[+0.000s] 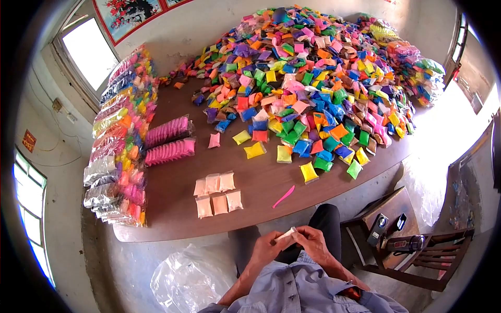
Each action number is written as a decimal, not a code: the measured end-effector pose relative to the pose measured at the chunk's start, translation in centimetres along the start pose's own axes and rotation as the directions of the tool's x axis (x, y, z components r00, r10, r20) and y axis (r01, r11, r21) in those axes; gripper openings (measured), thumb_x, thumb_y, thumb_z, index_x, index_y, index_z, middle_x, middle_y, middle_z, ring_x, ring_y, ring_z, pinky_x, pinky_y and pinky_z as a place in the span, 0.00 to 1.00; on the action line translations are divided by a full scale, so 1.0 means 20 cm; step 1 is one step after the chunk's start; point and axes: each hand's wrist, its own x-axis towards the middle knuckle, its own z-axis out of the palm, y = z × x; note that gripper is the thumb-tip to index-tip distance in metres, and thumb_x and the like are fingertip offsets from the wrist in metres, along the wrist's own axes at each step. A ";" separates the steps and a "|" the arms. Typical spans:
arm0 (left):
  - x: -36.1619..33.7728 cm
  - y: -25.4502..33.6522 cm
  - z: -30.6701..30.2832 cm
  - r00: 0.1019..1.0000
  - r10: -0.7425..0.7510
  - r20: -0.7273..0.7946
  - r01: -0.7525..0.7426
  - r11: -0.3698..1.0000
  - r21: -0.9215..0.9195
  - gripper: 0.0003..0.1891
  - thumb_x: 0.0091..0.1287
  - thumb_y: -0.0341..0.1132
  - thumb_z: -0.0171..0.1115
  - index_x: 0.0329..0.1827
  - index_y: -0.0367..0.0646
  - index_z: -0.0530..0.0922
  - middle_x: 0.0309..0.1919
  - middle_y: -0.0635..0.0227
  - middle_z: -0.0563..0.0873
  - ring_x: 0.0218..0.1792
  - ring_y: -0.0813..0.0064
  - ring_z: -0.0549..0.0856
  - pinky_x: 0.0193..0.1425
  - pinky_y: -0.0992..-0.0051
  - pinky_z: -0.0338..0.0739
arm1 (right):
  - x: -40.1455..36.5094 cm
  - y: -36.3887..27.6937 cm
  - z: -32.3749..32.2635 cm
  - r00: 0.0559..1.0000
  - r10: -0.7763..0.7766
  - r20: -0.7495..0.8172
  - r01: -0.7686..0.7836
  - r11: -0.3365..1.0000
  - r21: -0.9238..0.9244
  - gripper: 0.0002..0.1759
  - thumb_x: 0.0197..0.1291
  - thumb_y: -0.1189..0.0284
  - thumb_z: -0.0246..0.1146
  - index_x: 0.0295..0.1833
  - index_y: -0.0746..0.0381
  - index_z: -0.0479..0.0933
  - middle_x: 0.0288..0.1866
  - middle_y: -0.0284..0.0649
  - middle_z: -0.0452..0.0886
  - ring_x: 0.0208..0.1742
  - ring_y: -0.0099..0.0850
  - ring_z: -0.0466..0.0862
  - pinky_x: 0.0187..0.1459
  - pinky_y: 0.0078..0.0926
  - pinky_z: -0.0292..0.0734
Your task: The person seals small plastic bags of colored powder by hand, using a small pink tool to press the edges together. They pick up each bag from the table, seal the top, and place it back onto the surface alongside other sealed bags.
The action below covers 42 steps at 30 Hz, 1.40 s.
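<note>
Over my lap, just off the table's front edge, my left hand (269,247) and my right hand (311,243) meet with closed fingers around a small pale packet (286,236). Several peach packets (212,184) lie in two rows on the brown table (172,214), beyond my left hand. A pink plastic knife (284,196) rests on the table in front of my hands.
A huge heap of colourful packets (313,78) covers the table's back. Bagged stacks (117,141) line the left edge, beside two pink bundles (169,152). A wooden chair (433,255) with small devices stands at right. Clear plastic (190,274) lies on the floor.
</note>
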 end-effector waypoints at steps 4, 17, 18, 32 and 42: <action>0.00 -0.02 0.02 1.000 0.026 0.001 -0.025 0.989 -0.148 0.15 0.77 0.42 0.70 0.51 0.36 0.88 0.33 0.69 0.90 0.35 0.85 0.83 0.39 0.77 0.79 | 0.01 0.04 -0.02 0.999 -0.031 0.041 0.035 0.996 -0.088 0.13 0.77 0.69 0.66 0.54 0.69 0.85 0.40 0.32 0.85 0.40 0.19 0.80 0.42 0.19 0.75; 0.00 -0.02 0.03 0.999 0.033 -0.029 -0.034 0.999 -0.041 0.14 0.78 0.40 0.69 0.49 0.35 0.87 0.31 0.70 0.89 0.33 0.85 0.82 0.37 0.78 0.77 | 0.00 0.01 0.00 1.000 -0.029 0.004 0.029 0.999 -0.016 0.14 0.77 0.67 0.67 0.53 0.68 0.86 0.39 0.33 0.86 0.39 0.20 0.81 0.40 0.20 0.77; 0.00 -0.02 0.04 0.999 0.029 -0.046 -0.033 0.995 -0.097 0.14 0.78 0.40 0.69 0.50 0.35 0.87 0.31 0.70 0.89 0.34 0.85 0.82 0.36 0.78 0.77 | 0.01 0.02 -0.01 0.999 -0.037 0.009 0.037 0.998 -0.057 0.14 0.77 0.67 0.67 0.53 0.69 0.86 0.39 0.33 0.86 0.38 0.20 0.81 0.40 0.20 0.77; 0.00 -0.01 0.03 0.993 -0.019 -0.118 -0.003 0.982 -0.186 0.16 0.78 0.40 0.68 0.50 0.32 0.87 0.37 0.67 0.91 0.39 0.83 0.86 0.43 0.77 0.82 | 0.00 0.02 0.02 1.000 -0.028 -0.005 0.028 0.998 -0.052 0.11 0.73 0.70 0.69 0.49 0.69 0.87 0.39 0.36 0.89 0.39 0.21 0.84 0.41 0.20 0.79; 0.00 -0.05 0.04 0.991 0.006 -0.131 -0.030 0.984 -0.176 0.15 0.78 0.41 0.69 0.49 0.34 0.87 0.34 0.69 0.90 0.36 0.85 0.84 0.40 0.78 0.80 | -0.01 0.01 0.04 0.999 -0.015 0.029 0.018 0.994 -0.108 0.11 0.74 0.71 0.69 0.50 0.71 0.87 0.39 0.36 0.88 0.39 0.22 0.84 0.42 0.21 0.81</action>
